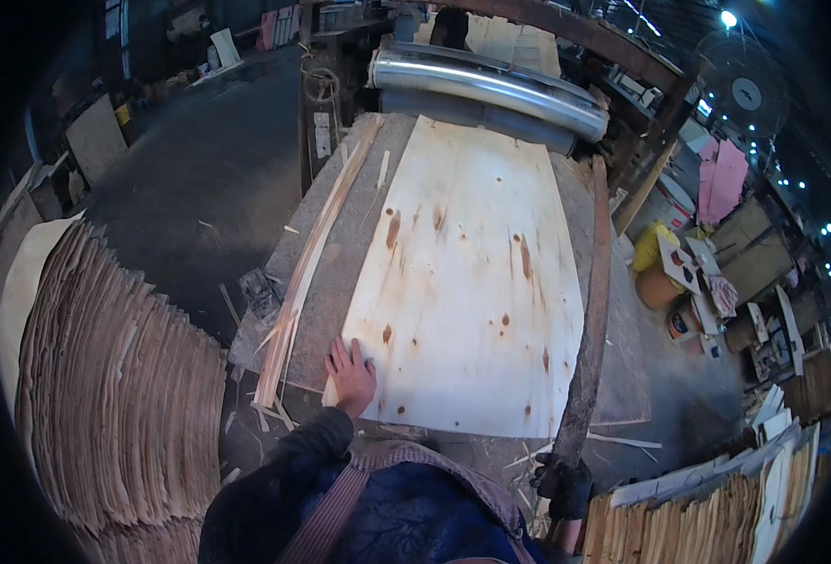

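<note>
A pale wood veneer sheet [467, 282] with brown knots lies lengthwise on the worn table [326, 240], its far end close to a shiny metal roller [486, 80]. My bare left hand [352, 376] rests flat on the sheet's near left corner, fingers spread. My right hand [563, 481], in a dark glove, is closed around the near end of a long, rough wooden stick [596, 310]. That stick runs along the sheet's right edge toward the roller. The palm side of the gloved hand is hidden.
Narrow veneer strips [317, 268] lie along the table's left side. A tall veneer stack [119, 376] stands at left, another stack [707, 508] at near right. A handwheel [321, 86] sits beside the roller. Buckets [657, 288] and a fan [744, 92] are at right.
</note>
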Available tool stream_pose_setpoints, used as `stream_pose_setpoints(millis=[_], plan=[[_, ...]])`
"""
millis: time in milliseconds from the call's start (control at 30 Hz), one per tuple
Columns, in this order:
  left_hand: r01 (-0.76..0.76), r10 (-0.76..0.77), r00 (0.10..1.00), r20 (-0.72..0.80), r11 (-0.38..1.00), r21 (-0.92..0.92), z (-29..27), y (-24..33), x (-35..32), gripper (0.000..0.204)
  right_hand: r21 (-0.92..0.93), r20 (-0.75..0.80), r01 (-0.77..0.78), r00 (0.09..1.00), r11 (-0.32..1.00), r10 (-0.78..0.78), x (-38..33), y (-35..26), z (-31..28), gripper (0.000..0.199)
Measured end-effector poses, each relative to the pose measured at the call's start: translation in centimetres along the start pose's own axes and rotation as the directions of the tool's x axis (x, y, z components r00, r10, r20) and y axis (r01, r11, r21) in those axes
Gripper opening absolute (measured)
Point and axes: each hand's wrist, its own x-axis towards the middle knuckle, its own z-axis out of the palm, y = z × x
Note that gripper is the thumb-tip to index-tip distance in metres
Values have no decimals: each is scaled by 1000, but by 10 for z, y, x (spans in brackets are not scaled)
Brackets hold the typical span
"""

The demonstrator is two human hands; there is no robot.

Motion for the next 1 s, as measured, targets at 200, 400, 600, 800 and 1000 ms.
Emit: stream_pose_setpoints(millis=[200,400,600,800,1000], plan=[[11,-12,1000,-12,1000,-27,4,-3,0,58,11,32,18,999,1000,-18,-48,1,5,40],[54,-52,997,61,998,-28,3,-1,2,58,-99,117,255,963,962,-243,-20,-17,35,38],[37,-35,998,57,999,-36,-2,0,2,59,29,358,329,878,944,-317,98,-53,77,42],[24,-23,998,65,1000,-13,-6,4,2,58,41,391,229,892,973,-227,195,-71,88,29],[56,-62,993,105,996,62,-11,15,7,56,46,404,307,865,950,-299,270,-69,108,25]])
